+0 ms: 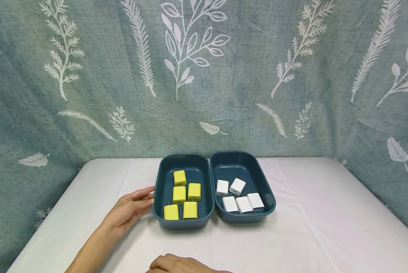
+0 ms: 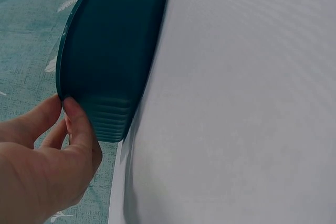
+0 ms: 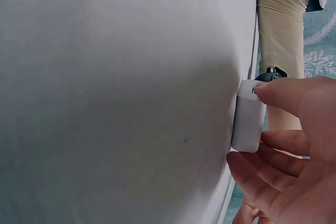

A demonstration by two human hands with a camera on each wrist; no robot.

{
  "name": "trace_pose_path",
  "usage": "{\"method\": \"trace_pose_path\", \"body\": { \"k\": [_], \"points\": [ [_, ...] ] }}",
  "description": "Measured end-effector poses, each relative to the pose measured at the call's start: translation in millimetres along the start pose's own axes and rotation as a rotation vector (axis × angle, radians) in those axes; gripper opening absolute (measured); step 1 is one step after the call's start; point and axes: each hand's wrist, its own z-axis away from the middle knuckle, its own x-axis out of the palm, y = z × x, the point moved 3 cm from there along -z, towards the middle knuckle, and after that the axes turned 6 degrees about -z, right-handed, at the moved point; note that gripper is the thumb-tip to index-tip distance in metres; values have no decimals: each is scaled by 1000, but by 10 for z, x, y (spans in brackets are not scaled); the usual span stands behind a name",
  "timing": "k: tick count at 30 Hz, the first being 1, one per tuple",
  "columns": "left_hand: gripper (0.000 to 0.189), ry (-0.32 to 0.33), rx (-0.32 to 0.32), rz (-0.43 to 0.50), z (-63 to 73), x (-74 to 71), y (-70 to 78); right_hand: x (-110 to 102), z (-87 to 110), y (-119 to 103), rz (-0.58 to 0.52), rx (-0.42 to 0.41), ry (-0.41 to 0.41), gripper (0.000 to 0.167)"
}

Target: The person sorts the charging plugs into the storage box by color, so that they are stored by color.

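My left hand [image 1: 125, 210] touches the left wall of a dark teal bin [image 1: 159, 201], thumb and forefinger fingertips right at its rim. In the left wrist view those fingertips [image 2: 76, 108] meet the bin's end from outside. Several yellow charger plugs [image 1: 179, 194] lie in this bin. Low in the head view is my right hand [image 1: 183, 263], partly cut off by the frame. Seen from the right wrist, that hand holds a white charger plug [image 3: 248, 121] between the thumb on its top end and the fingers at its lower end, close to the white cloth.
A second teal bin [image 1: 269, 197] stands against the first one's right side, with several white charger plugs [image 1: 244, 204] inside. Both rest on a table with a white cloth [image 1: 309, 227]. Behind hangs a green leaf-patterned curtain [image 1: 245, 113].
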Motion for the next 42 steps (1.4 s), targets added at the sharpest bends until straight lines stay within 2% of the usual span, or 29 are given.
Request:
{"method": "trace_pose_path", "body": {
  "k": [2,4,9,13,18,28,31,38,42],
  "points": [
    [56,1,1,4,2,0,1,57,-14,59,7,-17,3,29],
    [56,3,2,8,4,-1,1,45,-13,29,85,-90,22,29],
    [55,5,-6,19,8,1,-6,-191,20,-273,92,-130,29,28],
    [56,3,-7,18,5,6,-8,-293,32,-406,100,-142,34,26],
    [57,2,-5,10,-1,9,-3,-302,27,-431,90,-161,44,25],
    [56,11,-9,6,-4,12,-15,-335,76,-455,82,-251,94,26],
    [54,18,-12,2,0,13,-15,-367,124,-453,63,-252,118,26],
    [56,17,-13,2,-1,18,-5,-471,254,-438,116,-238,166,27],
    [57,15,-12,11,-5,16,-4,-546,337,-415,45,-184,152,31]
  ]
}}
